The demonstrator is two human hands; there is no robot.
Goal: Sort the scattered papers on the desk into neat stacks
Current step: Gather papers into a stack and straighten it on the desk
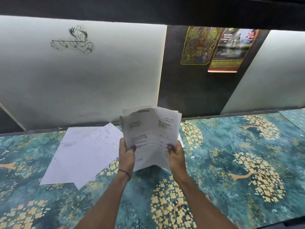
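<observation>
- Both hands, left hand and right hand, grip a sheaf of printed sheets upright above the desk, probably squaring edges.
- Loose papers lie fanned out left, not stacked yet.

Hidden, cut off or unreadable.

Could not read the print on the held sheaf, blurred and too small, nor count its sheets. Saw only the thumbs of the left hand and right hand on its front; lost the fingers behind the paper. Lost both forearms at the view's bottom edge. Found the loose papers by the back edge of the desk partly covered by left hand and sheaf, text too faint to read. Glimpsed just a sliver of another sheet behind the sheaf's right side. Could not follow the desk past left, right or front. Could not read lettering on the orange-bordered poster.
</observation>
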